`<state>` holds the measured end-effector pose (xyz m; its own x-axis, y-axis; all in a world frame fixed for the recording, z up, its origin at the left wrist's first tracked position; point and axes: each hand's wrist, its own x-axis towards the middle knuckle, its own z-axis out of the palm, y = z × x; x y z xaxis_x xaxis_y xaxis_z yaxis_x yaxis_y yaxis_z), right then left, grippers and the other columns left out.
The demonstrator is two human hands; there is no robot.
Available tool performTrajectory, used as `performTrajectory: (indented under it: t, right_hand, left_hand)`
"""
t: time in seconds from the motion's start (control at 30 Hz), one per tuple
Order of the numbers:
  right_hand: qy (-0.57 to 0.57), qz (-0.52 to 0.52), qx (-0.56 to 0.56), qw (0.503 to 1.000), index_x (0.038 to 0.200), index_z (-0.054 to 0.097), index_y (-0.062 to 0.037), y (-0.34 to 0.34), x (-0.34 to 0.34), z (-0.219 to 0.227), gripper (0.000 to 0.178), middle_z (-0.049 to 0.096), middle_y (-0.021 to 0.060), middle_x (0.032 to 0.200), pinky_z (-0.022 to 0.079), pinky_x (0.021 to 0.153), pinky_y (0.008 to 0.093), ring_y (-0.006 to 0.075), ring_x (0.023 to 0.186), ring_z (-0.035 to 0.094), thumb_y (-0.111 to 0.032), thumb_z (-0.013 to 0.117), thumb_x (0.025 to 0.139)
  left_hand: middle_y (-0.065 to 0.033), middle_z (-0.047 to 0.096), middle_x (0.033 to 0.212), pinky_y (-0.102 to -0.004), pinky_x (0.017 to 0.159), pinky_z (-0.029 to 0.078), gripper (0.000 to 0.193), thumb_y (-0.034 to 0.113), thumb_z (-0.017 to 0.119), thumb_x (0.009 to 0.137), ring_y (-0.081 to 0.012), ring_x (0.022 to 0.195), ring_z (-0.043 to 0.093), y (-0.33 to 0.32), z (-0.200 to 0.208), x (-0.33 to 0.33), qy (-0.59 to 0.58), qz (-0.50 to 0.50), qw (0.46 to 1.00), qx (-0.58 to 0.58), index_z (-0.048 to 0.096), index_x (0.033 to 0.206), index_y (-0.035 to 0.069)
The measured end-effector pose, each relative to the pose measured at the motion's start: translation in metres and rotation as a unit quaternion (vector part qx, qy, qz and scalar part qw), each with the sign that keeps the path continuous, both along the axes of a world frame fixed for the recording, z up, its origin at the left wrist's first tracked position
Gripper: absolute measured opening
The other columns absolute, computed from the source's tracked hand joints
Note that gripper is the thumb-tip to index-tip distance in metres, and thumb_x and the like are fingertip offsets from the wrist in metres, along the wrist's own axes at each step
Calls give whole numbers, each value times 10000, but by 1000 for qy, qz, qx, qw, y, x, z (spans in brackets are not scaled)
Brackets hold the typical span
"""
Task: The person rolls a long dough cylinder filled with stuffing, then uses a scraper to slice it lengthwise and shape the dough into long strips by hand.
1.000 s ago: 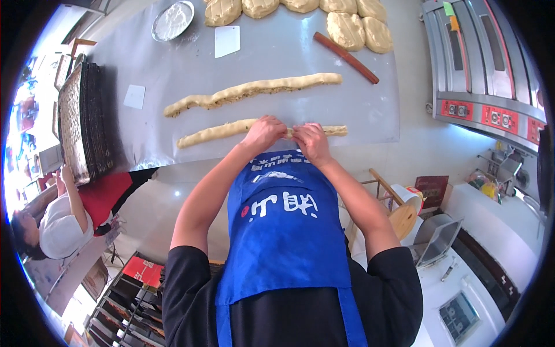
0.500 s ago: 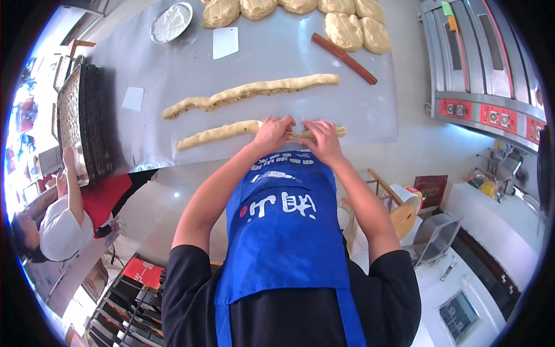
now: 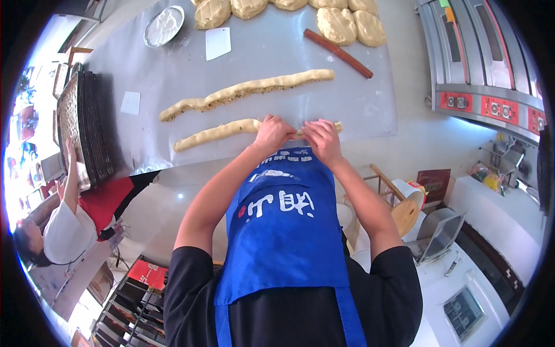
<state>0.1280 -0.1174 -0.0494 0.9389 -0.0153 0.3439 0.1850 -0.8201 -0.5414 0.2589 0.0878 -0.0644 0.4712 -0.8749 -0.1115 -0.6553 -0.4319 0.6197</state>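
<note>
Co-worker: a person in a white top [image 3: 70,234], well out to the left of the fingers, one arm reaching to the trays.
Trays: a dark stack [image 3: 95,133], left of the fingers at the table's end.
Left card: a flat white piece [image 3: 130,103], left of and beyond the fingers.
Bowl: round, with white powder inside [image 3: 164,26], farther beyond them, to the left.
Second card: white [image 3: 218,44], beyond the left fingers.
Far roll: a long dough strip, darker filling along its near side [image 3: 243,91], just beyond both hands' fingers.
Near roll: dough [image 3: 217,134], running out left from under the fingers, with a short end past the right ones.
Left hand: fingers bent and narrow [image 3: 273,133], pinching the near roll.
Dough lumps: pale, grouped [image 3: 336,26], well beyond the fingers.
Right hand: fingers bent together [image 3: 322,140], gripping the near roll just beside the left.
Rolling pin: reddish brown, slanted [image 3: 339,54], beyond the right fingers.
Oven: metal [image 3: 480,63], well right of them.
</note>
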Motion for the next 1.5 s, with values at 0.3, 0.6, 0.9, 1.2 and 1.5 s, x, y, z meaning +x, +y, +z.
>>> performTrajectory:
  t: [0.3,0.6,0.9,1.2,1.5]
  right_hand:
    - [12,15,-22,1000,1356,737,-50,-9,2,8,564,741,110,1353,486,1131,506,317,1254,660,-361,836,896]
    - [132,62,-30,989,1339,782,-121,-56,0,-6,595,744,41,1365,468,1111,469,274,1297,629,-360,899,807]
    - [118,81,0,990,1265,825,-123,-63,9,-18,506,781,39,1231,464,1080,443,252,1189,664,-409,883,852]
    - [80,124,31,989,1324,757,-52,46,41,-8,616,794,78,1211,498,1042,446,278,1133,697,-420,873,844]
    - [91,50,120,987,997,858,-107,72,52,-5,216,835,14,1008,502,961,431,236,985,718,-264,857,848]
  left_hand:
    - [-85,746,1196,-451,1067,501,388,339,808,957,-306,1103,681,18,15,18,-6,55,997,-55,773,1266,108]
    - [-62,680,1230,-462,1117,484,436,325,888,873,-302,1261,604,45,39,45,-39,-67,988,134,719,1213,111]
    - [-88,698,1192,-472,1059,528,529,314,927,815,-339,1241,619,63,37,40,33,-6,999,21,730,1253,94]
    - [-103,769,1055,-481,996,542,306,236,809,935,-350,1101,691,72,22,46,40,-31,998,22,808,1204,91]
    - [-139,749,1130,-493,978,563,370,271,784,973,-380,1082,690,83,28,43,118,65,991,4,759,1286,76]
